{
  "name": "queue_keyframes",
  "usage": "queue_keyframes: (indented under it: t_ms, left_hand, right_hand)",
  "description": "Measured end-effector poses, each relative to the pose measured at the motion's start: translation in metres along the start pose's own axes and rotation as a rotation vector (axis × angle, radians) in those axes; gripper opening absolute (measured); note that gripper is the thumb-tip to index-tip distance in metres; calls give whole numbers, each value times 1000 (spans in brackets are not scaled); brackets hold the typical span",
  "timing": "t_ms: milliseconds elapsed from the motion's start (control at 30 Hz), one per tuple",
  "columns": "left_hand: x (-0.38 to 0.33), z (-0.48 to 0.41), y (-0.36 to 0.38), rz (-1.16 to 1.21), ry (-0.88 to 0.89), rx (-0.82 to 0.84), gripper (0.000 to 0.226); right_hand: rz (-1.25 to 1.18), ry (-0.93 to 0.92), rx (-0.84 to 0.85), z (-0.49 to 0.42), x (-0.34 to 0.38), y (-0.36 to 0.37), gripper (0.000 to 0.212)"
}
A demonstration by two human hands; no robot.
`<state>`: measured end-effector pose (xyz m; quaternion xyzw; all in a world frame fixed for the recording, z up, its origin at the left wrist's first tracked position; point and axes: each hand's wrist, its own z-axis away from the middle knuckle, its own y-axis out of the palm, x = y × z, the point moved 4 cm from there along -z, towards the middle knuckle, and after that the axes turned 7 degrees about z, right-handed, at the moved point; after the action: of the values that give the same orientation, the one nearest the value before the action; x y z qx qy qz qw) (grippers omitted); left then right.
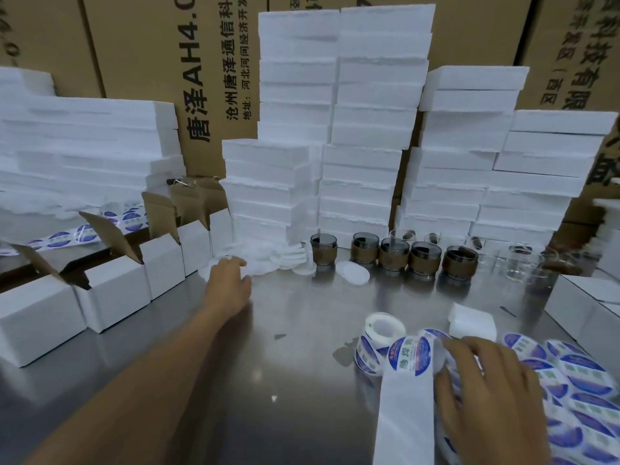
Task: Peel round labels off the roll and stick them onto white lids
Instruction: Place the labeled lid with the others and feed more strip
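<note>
Far left of the roll (369,350), our left hand (231,283) touches the lids (265,260), grip unclear; just right, our right hand (486,391) seemingly pinches the label strip (404,397).

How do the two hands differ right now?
The left hand is stretched far out, fingertips at the pile of white lids; the right hand lies near, fingers curled over the label strip beside the roll. The left shows its whole forearm, the right only the hand. Both are bare, backs up, over the metal table.
</note>
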<state>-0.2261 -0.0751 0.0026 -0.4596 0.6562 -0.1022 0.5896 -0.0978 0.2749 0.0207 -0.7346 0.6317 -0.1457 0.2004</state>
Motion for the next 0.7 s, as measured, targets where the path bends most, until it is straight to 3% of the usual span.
queue_keyframes:
  t_ms: [167, 400, 467, 700]
  left_hand:
    - [0, -14, 13, -321, 46, 45, 31]
    - [-16, -12, 13, -462, 116, -33, 15]
    - [-24, -5, 11, -335, 141, -33, 14]
    - [-93, 79, 2, 686, -15, 109, 13]
  right_hand:
    - [-2, -51, -93, 0, 1, 7, 26]
    - [-20, -38, -49, 2, 1, 7, 32]
    - [-40, -14, -41, 2, 1, 5, 35]
    - [-120, -19, 24, -1, 3, -7, 30]
